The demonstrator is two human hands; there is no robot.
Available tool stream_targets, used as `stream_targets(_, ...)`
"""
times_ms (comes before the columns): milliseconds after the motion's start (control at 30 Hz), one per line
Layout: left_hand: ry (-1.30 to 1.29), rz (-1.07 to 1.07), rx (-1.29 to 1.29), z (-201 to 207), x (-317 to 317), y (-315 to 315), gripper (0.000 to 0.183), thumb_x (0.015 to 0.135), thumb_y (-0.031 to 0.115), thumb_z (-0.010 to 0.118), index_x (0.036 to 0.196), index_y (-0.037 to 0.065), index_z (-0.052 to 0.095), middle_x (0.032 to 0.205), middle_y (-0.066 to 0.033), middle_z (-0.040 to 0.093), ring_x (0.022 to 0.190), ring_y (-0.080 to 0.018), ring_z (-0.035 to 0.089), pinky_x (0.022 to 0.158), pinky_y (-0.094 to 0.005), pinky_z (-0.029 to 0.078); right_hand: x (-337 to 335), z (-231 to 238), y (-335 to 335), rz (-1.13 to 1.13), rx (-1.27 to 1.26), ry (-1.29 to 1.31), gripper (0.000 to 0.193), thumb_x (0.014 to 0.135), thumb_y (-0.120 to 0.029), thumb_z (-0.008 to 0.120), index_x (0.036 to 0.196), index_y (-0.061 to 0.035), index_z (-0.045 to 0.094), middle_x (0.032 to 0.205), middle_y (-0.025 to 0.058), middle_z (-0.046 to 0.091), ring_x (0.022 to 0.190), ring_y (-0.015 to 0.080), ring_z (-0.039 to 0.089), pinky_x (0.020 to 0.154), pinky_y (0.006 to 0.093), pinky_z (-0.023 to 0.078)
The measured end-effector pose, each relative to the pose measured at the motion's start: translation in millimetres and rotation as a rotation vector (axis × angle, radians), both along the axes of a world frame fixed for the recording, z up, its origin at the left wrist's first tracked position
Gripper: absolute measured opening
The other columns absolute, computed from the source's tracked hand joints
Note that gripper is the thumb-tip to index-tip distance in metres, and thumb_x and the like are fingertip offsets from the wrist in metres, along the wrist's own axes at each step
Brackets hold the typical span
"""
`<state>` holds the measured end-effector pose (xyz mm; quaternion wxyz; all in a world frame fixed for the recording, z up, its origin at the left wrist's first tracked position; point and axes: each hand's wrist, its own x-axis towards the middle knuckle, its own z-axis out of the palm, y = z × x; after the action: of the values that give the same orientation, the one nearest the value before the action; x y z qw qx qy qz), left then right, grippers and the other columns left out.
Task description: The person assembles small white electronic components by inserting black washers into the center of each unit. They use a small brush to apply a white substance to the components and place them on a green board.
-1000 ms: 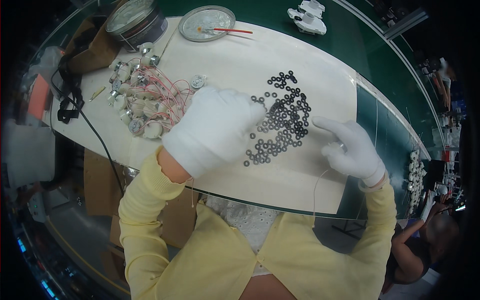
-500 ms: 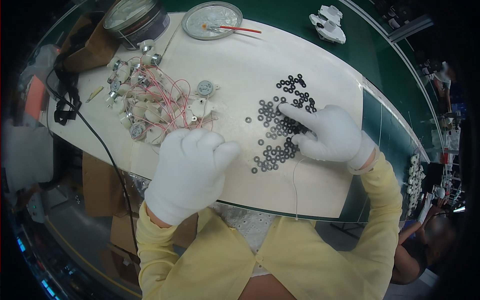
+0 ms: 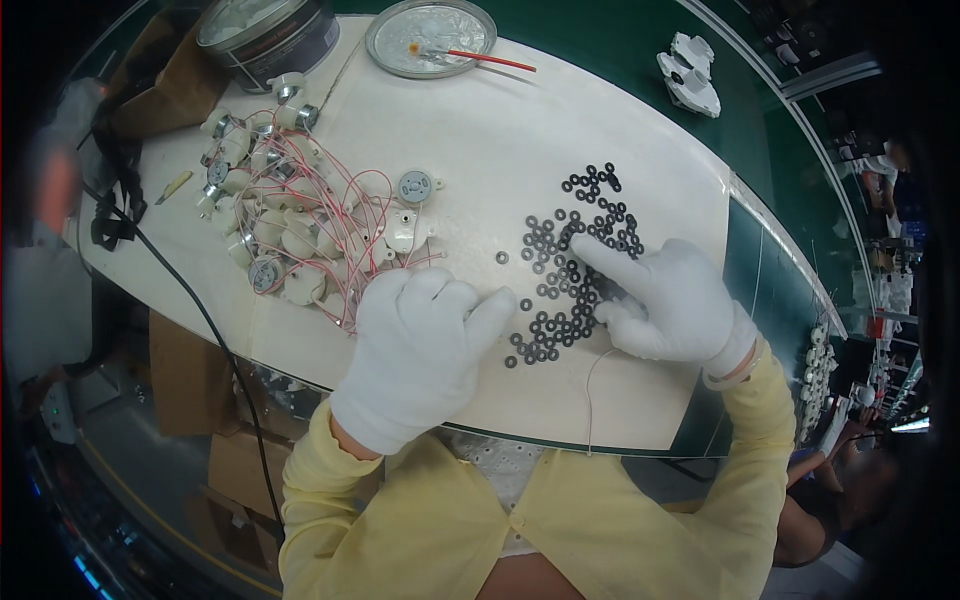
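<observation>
My right hand [image 3: 675, 305], in a white glove, reaches over a spread of small black rubber rings [image 3: 560, 325]. Its index finger is stretched out onto the rings, with the thumb apart from it. My left hand [image 3: 415, 350], gloved as well, is closed to the left of the rings, its fingers curled under; anything inside it is hidden. Just beyond that hand lies a heap of small motors [image 3: 300, 235] with cream plastic housings and red and white wires. One motor with a grey round face [image 3: 415, 187] sits at the heap's right edge.
At the far edge, a round metal lid [image 3: 400, 45] holds pale grease and a red-handled brush [image 3: 490, 60]. A dark tub [image 3: 275, 50] stands at the far left, near a small cutter [image 3: 175, 187]. White plastic parts [image 3: 690, 78] lie far right. A black cable [image 3: 215, 310] crosses the left side.
My left hand has moved right, toward the rings. My right index finger remains on the rings. The view has shifted slightly.
</observation>
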<state>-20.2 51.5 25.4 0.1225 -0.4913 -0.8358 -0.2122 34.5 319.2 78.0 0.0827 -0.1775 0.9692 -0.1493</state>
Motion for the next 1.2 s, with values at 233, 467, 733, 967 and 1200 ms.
stream_targets(233, -0.048, 0.002, 0.067, -5.9, 2.2, -2.2, 0.055, 0.054, 0.004, 0.058, 0.108, 0.014, 0.063, 0.087, -0.0014, 0.05, 0.086, -0.022, 0.053, 0.074, -0.0376, 0.038, -2.3, -2.4, -3.4, 0.017, 0.047, -0.014, 0.058, 0.075, -0.025, 0.065, 0.13, -0.0069, 0.055, 0.052, 0.0076, 0.054, 0.043, 0.0291, 0.052, 0.046, 0.038, 0.042)
stream_targets(467, -0.119, -0.004, 0.069, -4.6, 0.9, -3.1, 0.058, 0.052, 0.005, 0.057, 0.109, 0.014, 0.063, 0.088, -0.002, 0.051, 0.087, -0.0232, 0.054, 0.075, -0.0375, 0.04, 8.8, -6.4, 0.6, -0.022, -0.053, 0.021, 0.056, 0.077, -0.026, 0.064, 0.129, -0.0078, 0.056, 0.051, 0.0075, 0.055, 0.041, 0.0297, 0.051, 0.046, 0.0381, 0.043)
stream_targets(733, -0.117, 0.006, 0.091, -4.5, 0.6, -3.0, 0.057, 0.052, 0.004, 0.057, 0.108, 0.014, 0.064, 0.088, -0.0019, 0.052, 0.087, -0.0231, 0.055, 0.076, -0.0382, 0.041, -8.6, 1.3, -0.8, -0.048, -0.011, -0.068, 0.053, 0.078, -0.027, 0.064, 0.126, -0.0074, 0.058, 0.051, 0.0073, 0.055, 0.043, 0.0299, 0.054, 0.046, 0.0385, 0.044)
stream_targets(967, -0.115, 0.002, 0.11, -6.6, 0.7, -3.9, 0.057, 0.052, 0.004, 0.058, 0.108, 0.014, 0.063, 0.087, -0.0019, 0.051, 0.086, -0.0232, 0.055, 0.076, -0.0382, 0.041, -8.0, 1.9, -2.9, -0.045, 0.051, -0.056, 0.052, 0.077, -0.026, 0.065, 0.125, -0.0071, 0.059, 0.052, 0.0085, 0.056, 0.044, 0.03, 0.055, 0.046, 0.0388, 0.044)
stream_targets(1200, -0.136, -0.015, 0.106, -6.4, -0.6, -4.1, 0.059, 0.051, 0.005, 0.058, 0.109, 0.013, 0.064, 0.086, -0.0025, 0.051, 0.086, -0.0233, 0.055, 0.074, -0.0384, 0.041, 4.4, -0.7, -0.1, -0.045, 0.007, -0.018, 0.054, 0.076, -0.024, 0.066, 0.126, -0.0058, 0.057, 0.052, 0.0069, 0.055, 0.045, 0.0294, 0.055, 0.047, 0.0383, 0.044)
